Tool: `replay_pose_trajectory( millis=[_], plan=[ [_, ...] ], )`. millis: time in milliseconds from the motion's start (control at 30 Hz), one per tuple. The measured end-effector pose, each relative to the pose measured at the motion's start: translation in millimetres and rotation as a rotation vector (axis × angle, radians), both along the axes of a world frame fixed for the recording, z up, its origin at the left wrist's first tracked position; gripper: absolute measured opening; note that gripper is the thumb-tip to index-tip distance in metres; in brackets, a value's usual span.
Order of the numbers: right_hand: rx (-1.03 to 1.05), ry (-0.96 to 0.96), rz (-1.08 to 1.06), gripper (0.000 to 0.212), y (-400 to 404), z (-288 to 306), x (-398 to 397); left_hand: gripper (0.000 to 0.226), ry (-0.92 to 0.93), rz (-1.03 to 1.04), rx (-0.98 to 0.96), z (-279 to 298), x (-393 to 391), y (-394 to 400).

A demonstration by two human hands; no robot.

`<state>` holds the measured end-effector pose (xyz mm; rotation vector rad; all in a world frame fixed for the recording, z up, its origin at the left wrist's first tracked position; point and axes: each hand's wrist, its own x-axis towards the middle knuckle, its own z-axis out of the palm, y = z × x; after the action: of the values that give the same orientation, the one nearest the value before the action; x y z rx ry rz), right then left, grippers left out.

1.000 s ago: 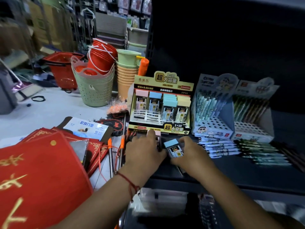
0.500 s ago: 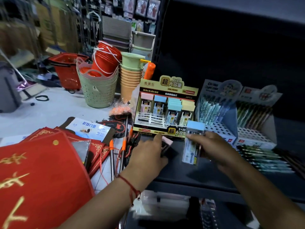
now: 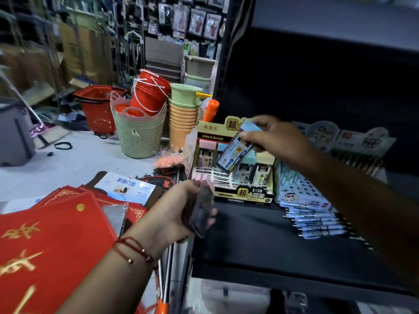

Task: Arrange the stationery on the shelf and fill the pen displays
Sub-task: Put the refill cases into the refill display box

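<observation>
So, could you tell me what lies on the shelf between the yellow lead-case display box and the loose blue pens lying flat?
In the head view, only bare black shelf lies between the yellow display box and the loose blue pens.

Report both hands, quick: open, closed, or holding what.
Left hand: closed around a small stack of lead cases, pink caps up.
Right hand: pinching one blue-capped lead case, tilted over the display box.

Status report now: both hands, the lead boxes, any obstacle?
Right hand pinches blue-capped lead box, tilted, above display box. Left hand grips stack of lead boxes at shelf edge. Nothing blocks the display.
</observation>
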<state>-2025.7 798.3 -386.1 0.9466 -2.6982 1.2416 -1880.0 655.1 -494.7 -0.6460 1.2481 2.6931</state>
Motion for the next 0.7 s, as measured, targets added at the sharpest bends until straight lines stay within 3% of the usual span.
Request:
replay_pose_trajectory(
  millis=[100, 167, 267, 367, 467, 567, 700],
  plan=[
    [0.178, 0.128, -0.009, 0.027, -20, 5, -16, 0.025, 0.030, -0.025, -0.014, -1, 1, -5],
    [0.270, 0.200, 0.032, 0.022, -32, 1, -24, 0.024, 0.030, 0.023, -0.134, -1, 3, -4],
    [0.430, 0.353, 0.044, 0.032, -41, -11, -29, 0.018, 0.093, 0.165, -0.481, -11, 4, -4],
    [0.497, 0.413, 0.055, 0.033, -45, -22, -34, 0.033, 0.229, 0.208, -1.017, -24, 6, -9],
    [0.511, 0.430, 0.058, 0.037, -47, -27, -34, 0.065, 0.255, 0.211, -1.423, -29, 11, -11],
    [0.515, 0.427, 0.083, 0.036, -51, -27, -32, 0.072, 0.252, 0.243, -1.641, -30, 12, -9],
    [0.546, 0.419, 0.105, 0.030, -58, -23, -30, 0.073, 0.276, 0.239, -1.738, -31, 9, -4]
  ],
)
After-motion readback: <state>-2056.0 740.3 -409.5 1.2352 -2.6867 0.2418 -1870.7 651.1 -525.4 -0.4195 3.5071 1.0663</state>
